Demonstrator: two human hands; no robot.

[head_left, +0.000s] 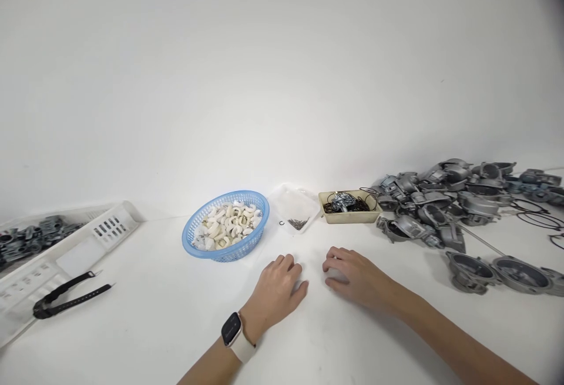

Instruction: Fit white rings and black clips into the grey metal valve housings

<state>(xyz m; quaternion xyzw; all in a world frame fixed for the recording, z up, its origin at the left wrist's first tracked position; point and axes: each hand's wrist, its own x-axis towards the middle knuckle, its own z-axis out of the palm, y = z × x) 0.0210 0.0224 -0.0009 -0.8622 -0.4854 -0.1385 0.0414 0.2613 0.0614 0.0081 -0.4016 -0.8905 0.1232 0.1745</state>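
My left hand (277, 288) rests palm down on the white table (167, 326), its fingers loosely bent and the thumb held apart. It wears a watch (231, 329) with a pale strap at the wrist. To its right, my right hand (355, 276) lies on its side, fingers curved, with a gap between thumb and fingertips. Neither hand holds anything that I can see. Just beyond them is a clear shallow tray (288, 200) with small metal pins (298, 223) in it. A blue plastic basket (189, 244) of white curved pieces (229, 226) stands beyond my left hand.
A cream tray (350, 218) holds black rings and a metal part. Grey metal housings (436, 200) are heaped at the right, with black rings (540, 218) nearby. At the left, a white crate (79, 255) contains grey metal parts (35, 238); a black strap (66, 297) lies against it.
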